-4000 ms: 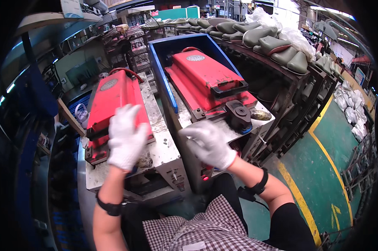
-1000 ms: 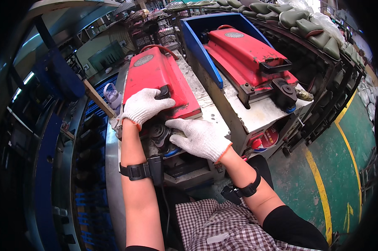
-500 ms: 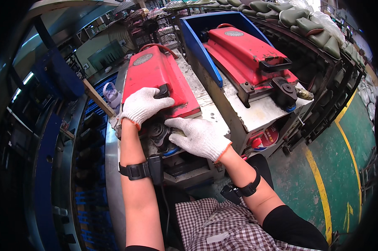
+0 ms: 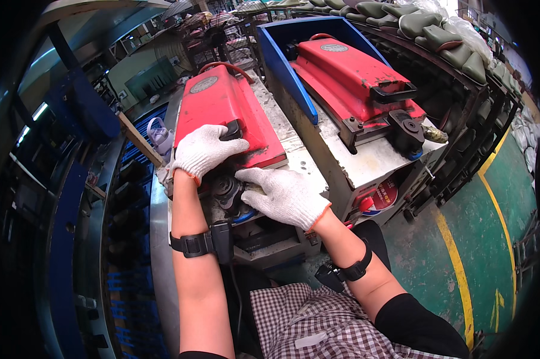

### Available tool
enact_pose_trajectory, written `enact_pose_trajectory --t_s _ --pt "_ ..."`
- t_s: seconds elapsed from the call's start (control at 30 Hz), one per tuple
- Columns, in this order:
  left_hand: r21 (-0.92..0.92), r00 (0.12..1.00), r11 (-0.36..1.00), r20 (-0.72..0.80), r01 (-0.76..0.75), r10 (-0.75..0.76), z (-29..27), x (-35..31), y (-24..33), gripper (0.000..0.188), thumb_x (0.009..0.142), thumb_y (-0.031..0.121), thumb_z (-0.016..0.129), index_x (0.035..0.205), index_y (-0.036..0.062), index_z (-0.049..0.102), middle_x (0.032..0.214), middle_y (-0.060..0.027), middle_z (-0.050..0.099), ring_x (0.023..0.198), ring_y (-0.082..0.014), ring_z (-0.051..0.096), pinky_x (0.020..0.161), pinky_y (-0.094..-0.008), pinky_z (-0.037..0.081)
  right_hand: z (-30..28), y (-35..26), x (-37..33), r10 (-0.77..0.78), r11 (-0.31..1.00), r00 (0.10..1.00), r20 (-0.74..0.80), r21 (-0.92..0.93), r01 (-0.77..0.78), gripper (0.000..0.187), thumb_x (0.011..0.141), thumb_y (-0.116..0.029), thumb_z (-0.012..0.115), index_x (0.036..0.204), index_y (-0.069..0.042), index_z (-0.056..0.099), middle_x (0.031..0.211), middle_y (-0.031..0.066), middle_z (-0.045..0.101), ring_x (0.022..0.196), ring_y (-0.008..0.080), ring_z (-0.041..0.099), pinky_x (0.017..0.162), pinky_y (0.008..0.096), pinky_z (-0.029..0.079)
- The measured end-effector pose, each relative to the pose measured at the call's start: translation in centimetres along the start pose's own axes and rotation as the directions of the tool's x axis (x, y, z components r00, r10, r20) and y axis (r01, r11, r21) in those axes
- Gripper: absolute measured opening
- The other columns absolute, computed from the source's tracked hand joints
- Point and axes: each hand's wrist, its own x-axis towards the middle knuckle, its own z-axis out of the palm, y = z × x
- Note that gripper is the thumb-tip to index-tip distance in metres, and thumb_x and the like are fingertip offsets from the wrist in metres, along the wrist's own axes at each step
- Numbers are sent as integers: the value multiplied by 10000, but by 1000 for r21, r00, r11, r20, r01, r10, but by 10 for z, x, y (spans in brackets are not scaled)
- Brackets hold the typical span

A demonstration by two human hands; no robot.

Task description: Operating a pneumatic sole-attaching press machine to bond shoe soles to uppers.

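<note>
My left hand (image 4: 205, 151), in a white knitted glove with an orange cuff, is closed round the black handle (image 4: 233, 130) at the near end of a red machine cover (image 4: 225, 105). Just below and to the right, my gloved right hand (image 4: 282, 194) is at the machine's front edge, beside a dark round metal fitting (image 4: 226, 186). Its fingers reach left and its thumb curves under them. What lies between them is mostly hidden by the glove. The cover is down on the pale machine top (image 4: 303, 170).
To the right stands a second machine with a red cover (image 4: 353, 75), a blue guard (image 4: 288, 72) and a black clamp-like fitting (image 4: 407, 128). Olive-green boot-like pieces (image 4: 422, 25) fill a rack behind. A lilac bottle (image 4: 159, 136) stands left, and yellow lines (image 4: 455, 263) cross the green floor.
</note>
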Motion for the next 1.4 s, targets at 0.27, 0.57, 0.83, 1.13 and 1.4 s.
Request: enact_pose_trajectory --t_s 0.27,0.57,0.83,1.13,1.4 --pt "1 1000 1000 -23 2 -2 1 -1 1 604 754 630 765 984 74 816 776 -127 739 760 -255 735 739 -371 532 -2 -1 0 26 1000 999 27 -15 -25 446 952 -342 719 1345 -134 686 1088 185 762 989 384 739 875 477 588" --pt "16 1000 1000 -21 -7 8 -1 -3 3 610 750 635 762 986 76 816 800 -139 746 778 -261 741 757 -373 536 -3 -2 0 45 999 998 39 19 -45 452 956 -325 711 1355 -114 681 1117 189 762 1015 375 742 895 459 587" --pt "44 1000 999 -10 2 -2 -3 -5 6 629 757 634 759 1024 67 811 911 -177 772 890 -325 761 816 -396 554 -7 -7 2 166 984 978 126 42 -173 457 980 -337 693 1359 -83 681 1158 201 759 1044 362 747 923 431 586" --pt "26 1000 1000 5 9 -10 -2 -5 4 606 781 615 755 1041 70 809 923 -179 773 898 -316 763 831 -390 555 26 -48 -40 183 937 969 163 270 -222 609 1011 -298 589 1548 -38 469 1380 307 634 1212 465 653 1059 509 524" --pt "-169 967 982 222 -89 126 -14 4 -9 419 948 447 710 1015 34 729 794 -56 700 707 -150 662 677 -322 507 54 -51 -49 61 765 923 379 577 -288 914 1072 -350 566 1692 -18 -17 1610 363 396 1450 470 490 1196 426 398"
